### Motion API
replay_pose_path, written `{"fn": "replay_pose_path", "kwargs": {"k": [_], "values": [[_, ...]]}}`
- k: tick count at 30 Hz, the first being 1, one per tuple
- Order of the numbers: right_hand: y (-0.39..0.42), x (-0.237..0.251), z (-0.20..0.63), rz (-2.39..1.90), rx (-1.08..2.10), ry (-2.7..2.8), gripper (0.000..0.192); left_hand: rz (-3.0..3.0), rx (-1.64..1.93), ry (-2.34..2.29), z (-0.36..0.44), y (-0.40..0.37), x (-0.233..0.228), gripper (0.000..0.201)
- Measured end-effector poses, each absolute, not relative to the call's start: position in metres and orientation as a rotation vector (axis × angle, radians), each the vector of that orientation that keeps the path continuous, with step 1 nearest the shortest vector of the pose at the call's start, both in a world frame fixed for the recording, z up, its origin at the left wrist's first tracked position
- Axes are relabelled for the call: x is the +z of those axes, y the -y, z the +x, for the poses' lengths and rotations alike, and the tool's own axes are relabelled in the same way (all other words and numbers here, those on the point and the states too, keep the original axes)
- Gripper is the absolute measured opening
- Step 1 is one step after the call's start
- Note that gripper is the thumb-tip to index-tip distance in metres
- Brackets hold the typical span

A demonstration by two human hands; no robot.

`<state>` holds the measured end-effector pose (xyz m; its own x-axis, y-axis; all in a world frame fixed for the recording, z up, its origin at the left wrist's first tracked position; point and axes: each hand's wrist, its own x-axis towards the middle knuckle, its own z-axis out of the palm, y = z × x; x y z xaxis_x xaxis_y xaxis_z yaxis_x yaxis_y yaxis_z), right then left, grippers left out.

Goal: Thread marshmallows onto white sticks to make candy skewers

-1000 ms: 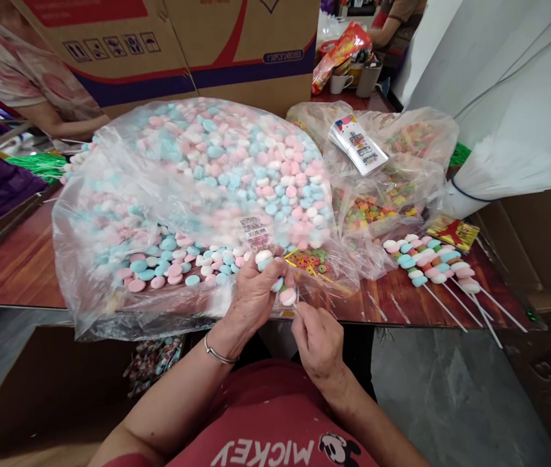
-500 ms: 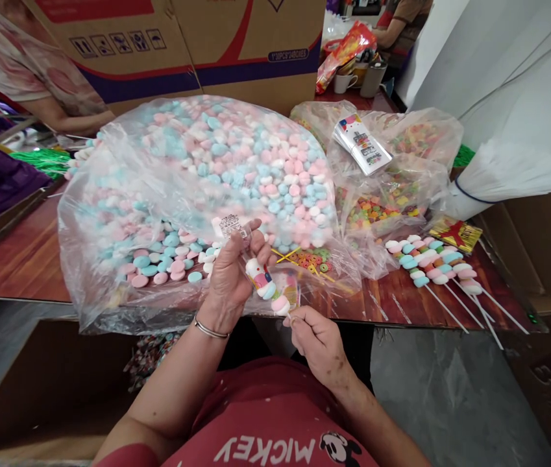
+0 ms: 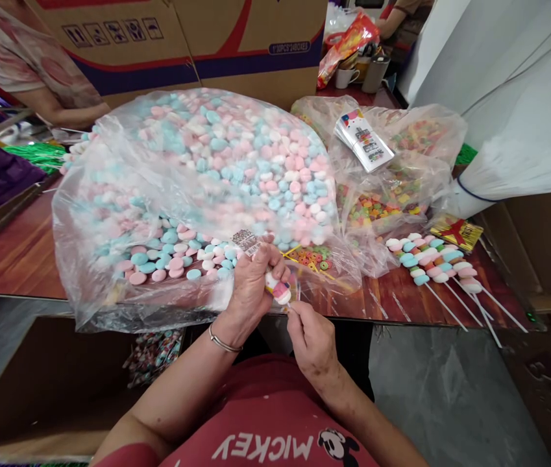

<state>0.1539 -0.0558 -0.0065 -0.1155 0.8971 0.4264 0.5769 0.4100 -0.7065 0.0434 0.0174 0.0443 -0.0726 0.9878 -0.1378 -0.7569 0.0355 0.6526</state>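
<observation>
My left hand (image 3: 254,285) is closed round a printed clear wrapper (image 3: 246,241), whose label end pokes out above the fingers. Inside the wrapper sits a marshmallow skewer (image 3: 281,293), its lowest pink and white pieces showing below my fingers and the rest hidden by the hand. With thumb and fingers pinched, my right hand (image 3: 313,337) grips the thin stick just under the marshmallows. Behind my left hand a big clear bag (image 3: 110,194) spills loose pink, blue and white marshmallows (image 3: 178,253) at its open mouth.
Several marshmallow skewers (image 3: 433,259) lie at the table's right, beside a yellow packet (image 3: 457,232). A stack of printed wrappers (image 3: 365,139) rests on bags of gummy candy (image 3: 382,201). White sticks (image 3: 513,168) stand bundled far right. An open carton (image 3: 36,389) sits below left; another person's arm (image 3: 68,113) shows behind.
My left hand has slid down and right along the skewer toward my right hand, drawing the wrapper over more of the marshmallows. My right hand still pinches the stick, slightly lower.
</observation>
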Motion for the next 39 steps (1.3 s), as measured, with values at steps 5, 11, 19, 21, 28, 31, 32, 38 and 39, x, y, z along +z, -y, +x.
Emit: {"fn": "replay_pose_path", "kwargs": {"k": [5, 11, 19, 21, 28, 31, 32, 38, 39], "values": [[0.049, -0.003, 0.150, -1.247, 1.303, 1.274, 0.032, 0.491, 1.467, -0.685, 0.061, 0.003, 0.037, 0.031], [0.043, 0.007, 0.158, -1.206, 1.303, 1.327, 0.030, 0.428, 1.458, -0.765, 0.035, -0.007, 0.037, 0.052], [0.051, 0.009, 0.167, -1.260, 0.897, 1.750, 0.020, 0.359, 1.631, -0.814, 0.008, -0.036, 0.051, 0.028], [0.056, 0.006, 0.170, -1.259, 0.769, 1.837, 0.022, 0.312, 1.679, -0.827, 0.007, -0.038, 0.052, 0.027], [0.052, 0.001, 0.164, -1.268, 0.373, 1.977, 0.030, 0.335, 1.592, -0.720, 0.025, -0.026, 0.051, 0.034], [0.047, 0.000, 0.159, -1.303, 0.459, 1.961, 0.031, 0.379, 1.580, -0.707, 0.030, -0.022, 0.052, 0.040], [0.046, 0.001, 0.159, -1.300, 0.503, 1.956, 0.031, 0.381, 1.578, -0.702, 0.030, -0.021, 0.053, 0.040], [0.034, 0.017, 0.170, -1.221, 0.812, 1.699, 0.031, 0.434, 1.600, -0.700, 0.026, -0.020, 0.048, 0.038], [0.031, 0.021, 0.170, -1.200, 0.876, 1.671, 0.033, 0.459, 1.603, -0.711, 0.027, -0.019, 0.047, 0.037]]}}
